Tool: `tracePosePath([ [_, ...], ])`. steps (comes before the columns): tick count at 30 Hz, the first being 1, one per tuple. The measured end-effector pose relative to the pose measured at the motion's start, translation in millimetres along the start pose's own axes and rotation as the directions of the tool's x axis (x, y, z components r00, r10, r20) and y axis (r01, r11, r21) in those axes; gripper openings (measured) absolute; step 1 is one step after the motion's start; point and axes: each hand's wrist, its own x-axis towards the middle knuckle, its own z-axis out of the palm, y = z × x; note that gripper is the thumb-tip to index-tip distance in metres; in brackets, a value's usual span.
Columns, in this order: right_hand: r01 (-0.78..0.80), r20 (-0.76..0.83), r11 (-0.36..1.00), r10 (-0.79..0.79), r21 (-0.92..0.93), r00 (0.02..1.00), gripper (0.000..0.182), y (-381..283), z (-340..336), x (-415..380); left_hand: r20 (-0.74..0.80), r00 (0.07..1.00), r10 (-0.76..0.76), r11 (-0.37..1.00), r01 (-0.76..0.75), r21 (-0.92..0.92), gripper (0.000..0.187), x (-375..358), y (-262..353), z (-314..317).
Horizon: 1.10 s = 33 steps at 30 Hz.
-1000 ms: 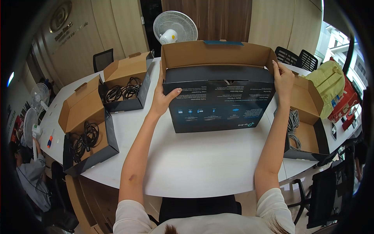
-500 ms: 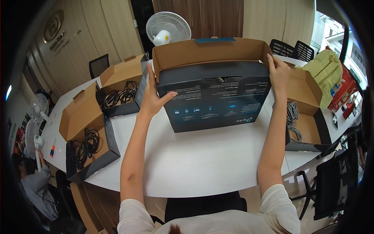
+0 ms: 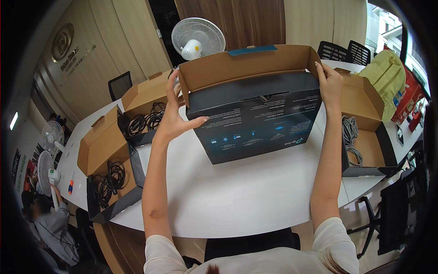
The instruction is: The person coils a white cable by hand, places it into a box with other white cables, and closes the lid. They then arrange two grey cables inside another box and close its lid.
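Note:
A black TP-Link cardboard box (image 3: 255, 125) with its brown-lined lid raised is held between my hands over the white table (image 3: 237, 201). It is tilted, so its printed side faces me. My left hand (image 3: 175, 116) is at its left edge, thumb on the printed side and fingers up by the lid's side flap. My right hand (image 3: 329, 86) grips the right edge, fingers round the lid's side flap. What lies inside this box is hidden. Open boxes with black cables (image 3: 109, 180) stand to the left, and one with grey cables (image 3: 350, 137) to the right.
A screwdriver (image 3: 71, 183) lies at the table's left end. Behind the box stands a white fan (image 3: 197, 39). A yellow-green backpack (image 3: 385, 82), a red bag (image 3: 408, 100) and a phone (image 3: 399, 134) are at the right. Another person (image 3: 52, 223) sits at far left.
The view has shifted slightly. The box has tilted a little, its left side lower. My left hand's fingers have bent and spread more beside the lid; my right hand keeps its grip.

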Motion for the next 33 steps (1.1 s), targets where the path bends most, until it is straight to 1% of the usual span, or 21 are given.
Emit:
tracePosePath([
  [3, -0.027, 0.022, 1.0, 0.027, -0.002, 0.999, 0.029, -1, -1, 0, -0.006, 1.0, 0.012, 0.995, -0.011, 0.096, 0.112, 1, -5, -4],
  [6, -0.017, 0.042, 0.998, 0.02, -0.067, 0.999, 0.029, 4, -1, 1, 0.034, 0.999, -0.021, 0.99, 0.016, 0.14, 0.106, 2, -9, -10],
  [10, -0.027, 0.04, 0.999, 0.029, -0.034, 0.999, 0.029, 1, -2, 1, 0.027, 0.999, 0.024, 0.986, -0.028, 0.162, 0.106, 4, -9, -10],
  [14, -0.025, 0.051, 0.999, 0.026, -0.032, 0.998, 0.029, 0, -3, 1, 0.045, 0.999, -0.01, 0.989, 0.003, 0.15, 0.105, 5, -13, -12],
  [17, -0.024, 0.061, 1.0, 0.025, -0.018, 0.998, 0.03, 0, -1, 0, 0.018, 0.999, 0.036, 0.986, -0.039, 0.164, 0.103, 2, -15, -10],
  [19, 0.009, 0.06, 0.999, -0.007, -0.04, 0.998, 0.03, 1, -5, 3, 0.007, 0.995, 0.098, 0.952, -0.095, 0.289, 0.101, 0, -10, -12],
  [20, -0.015, 0.1, 0.998, 0.022, -0.063, 0.995, 0.032, 2, -9, 5, 0.009, 0.991, 0.134, 0.933, -0.129, 0.335, 0.1, -1, -8, -11],
  [21, -0.035, 0.128, 0.998, 0.041, -0.049, 0.991, 0.034, 3, -13, 7, 0.03, 0.984, 0.177, 0.921, -0.176, 0.348, 0.098, -1, -9, -10],
  [23, -0.066, 0.162, 0.997, 0.059, 0.041, 0.985, 0.035, 13, -16, 11, 0.022, 0.991, 0.132, 0.927, -0.131, 0.352, 0.097, -5, -17, -12],
  [26, -0.293, 0.298, 0.93, 0.222, 0.22, 0.929, 0.033, 4, -30, 14, -0.038, 0.999, 0.038, 0.998, -0.036, 0.057, 0.095, -5, -13, 1],
  [29, -0.307, 0.273, 0.915, 0.235, 0.262, 0.933, 0.032, -3, -32, 13, -0.029, 0.999, 0.023, 0.998, -0.021, 0.058, 0.102, -5, -20, -1],
  [30, -0.334, 0.296, 0.91, 0.258, 0.244, 0.92, 0.034, -5, -33, 13, -0.031, 0.998, 0.057, 0.995, -0.054, 0.082, 0.107, -4, -18, 1],
  [32, -0.237, 0.333, 0.954, 0.166, 0.185, 0.928, 0.036, -3, -39, 14, -0.033, 0.992, 0.121, 0.984, -0.115, 0.133, 0.116, -1, -10, 2],
  [33, -0.187, 0.355, 0.97, 0.121, 0.157, 0.927, 0.038, -6, -42, 14, -0.037, 0.991, 0.125, 0.984, -0.12, 0.131, 0.118, 0, -9, 1],
])
